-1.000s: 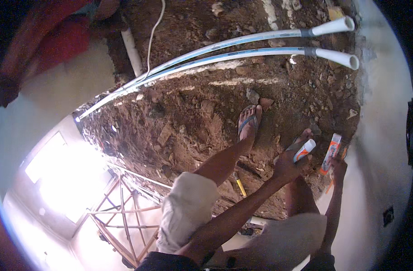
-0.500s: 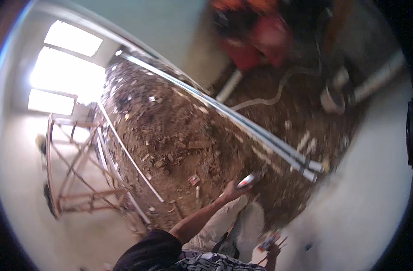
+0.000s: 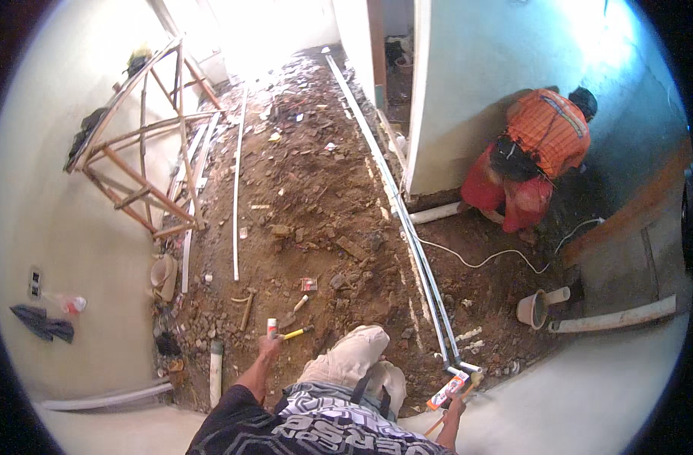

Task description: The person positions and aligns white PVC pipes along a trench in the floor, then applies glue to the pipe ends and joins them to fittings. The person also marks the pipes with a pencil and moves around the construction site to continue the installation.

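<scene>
Tube point(image 3: 272, 327) in left hand point(image 3: 269, 347) | orange-white box point(image 3: 446, 391) in right hand point(image 3: 455, 408)

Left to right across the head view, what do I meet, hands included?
Wall outlet box, wooden frame, slim white rod, left hand holding white-capped tube, right hand holding carton, bucket, thick curved pipe.

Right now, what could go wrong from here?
1. Full hands: left hand grips a white-capped tube, right hand an orange-and-white box plus a thin stick. A stumble might leave no hand free.
2. Trip: a loose white cable lies across the dirt floor near the crouching co-worker; it could snag a foot.
3. Footing: a trowel lies on rough ground just beyond the left hand; stepping on it could turn an ankle.
</scene>
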Demonstrator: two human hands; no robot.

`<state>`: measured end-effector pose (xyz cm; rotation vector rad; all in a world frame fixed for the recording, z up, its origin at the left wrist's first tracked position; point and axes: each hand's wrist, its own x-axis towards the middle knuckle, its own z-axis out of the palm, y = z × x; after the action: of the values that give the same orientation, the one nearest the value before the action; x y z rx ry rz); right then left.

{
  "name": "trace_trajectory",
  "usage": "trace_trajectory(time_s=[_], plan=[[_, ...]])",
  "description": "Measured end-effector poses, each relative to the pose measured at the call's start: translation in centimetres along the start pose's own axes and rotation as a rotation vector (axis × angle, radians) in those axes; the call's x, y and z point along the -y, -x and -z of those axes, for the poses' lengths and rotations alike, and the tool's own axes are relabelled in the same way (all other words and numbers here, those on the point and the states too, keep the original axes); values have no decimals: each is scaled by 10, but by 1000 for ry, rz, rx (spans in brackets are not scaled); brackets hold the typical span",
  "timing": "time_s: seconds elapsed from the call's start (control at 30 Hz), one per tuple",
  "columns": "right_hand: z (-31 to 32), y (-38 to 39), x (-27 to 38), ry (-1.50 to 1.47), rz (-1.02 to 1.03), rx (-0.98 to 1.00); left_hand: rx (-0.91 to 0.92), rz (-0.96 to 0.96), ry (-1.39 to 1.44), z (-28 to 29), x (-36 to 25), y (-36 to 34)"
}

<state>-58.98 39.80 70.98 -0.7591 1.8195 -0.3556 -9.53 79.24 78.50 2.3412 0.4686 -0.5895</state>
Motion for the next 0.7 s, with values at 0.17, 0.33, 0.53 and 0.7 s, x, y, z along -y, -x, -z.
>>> trace_trajectory(time_s=[0.17,0.33,0.53,0.7], plan=[[-29,16,2,-50,1,208,-147,218,249,54,84,8],[-63,48,-2,187,-137,250,-294,336,243,73,89,-8],[-114,100,7,362,-37,370,-163,281,515,80,98,-70],[-199,133,11,404,-114,87,-144,243,489,129,57,-138]])
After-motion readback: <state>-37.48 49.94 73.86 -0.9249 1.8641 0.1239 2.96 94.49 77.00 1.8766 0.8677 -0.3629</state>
